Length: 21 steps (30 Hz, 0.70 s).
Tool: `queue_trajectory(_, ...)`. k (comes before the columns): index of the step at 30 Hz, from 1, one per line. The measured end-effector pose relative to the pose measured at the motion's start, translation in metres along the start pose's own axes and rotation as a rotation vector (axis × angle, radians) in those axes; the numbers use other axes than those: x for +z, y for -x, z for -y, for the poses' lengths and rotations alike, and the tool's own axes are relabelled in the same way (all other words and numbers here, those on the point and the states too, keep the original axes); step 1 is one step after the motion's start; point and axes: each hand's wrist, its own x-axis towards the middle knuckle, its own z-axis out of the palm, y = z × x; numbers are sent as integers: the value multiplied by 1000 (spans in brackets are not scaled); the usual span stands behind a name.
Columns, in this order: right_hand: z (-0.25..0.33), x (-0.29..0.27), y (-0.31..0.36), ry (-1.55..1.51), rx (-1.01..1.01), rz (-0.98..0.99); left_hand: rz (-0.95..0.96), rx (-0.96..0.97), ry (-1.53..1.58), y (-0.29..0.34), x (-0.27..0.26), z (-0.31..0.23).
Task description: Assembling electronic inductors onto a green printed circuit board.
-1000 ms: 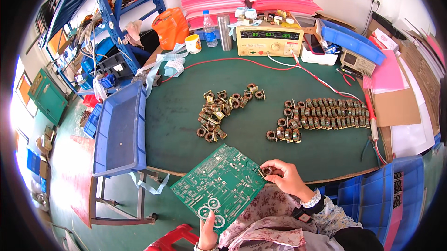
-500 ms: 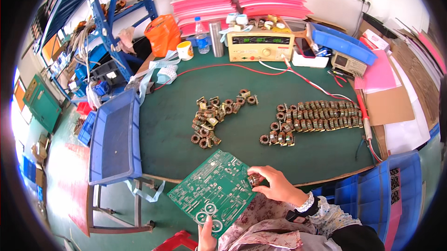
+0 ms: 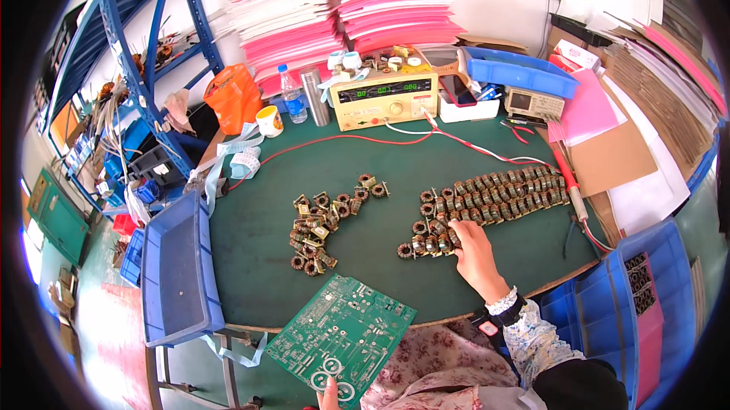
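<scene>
In the head view, the left hand (image 3: 329,396), cut off by the lower border, has its grip closed on a thin, flat green circuit board (image 3: 346,334) overlapping the tabletop (image 3: 365,288)'s near edge; the fingers underneath are hidden. The right hand (image 3: 475,254) curls over copper-wound ring coils (image 3: 494,195) ranked toward the right edge; I cannot tell whether its grip holds one. A jumbled coil heap (image 3: 318,232) lies toward the left edge.

Bright light glares at left; fisheye distortion curves edges.
</scene>
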Motion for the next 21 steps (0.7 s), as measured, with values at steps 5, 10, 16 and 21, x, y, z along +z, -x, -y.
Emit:
queue_trajectory(5, 44, 13, -4, -4, -135, 75, 6, -47, -7, 3, -7, -3)
queue_trajectory(10, 105, 68, -17, -390, -309, 337, -4, 2, -19, 7, -8, -5)
queue_trajectory(16, 125, 137, -43, -405, -151, 390, 11, 59, -7, 12, -6, -4)
queue_trajectory(21, 121, 118, -36, -455, -128, 312, 16, 62, 33, 15, -10, 1)
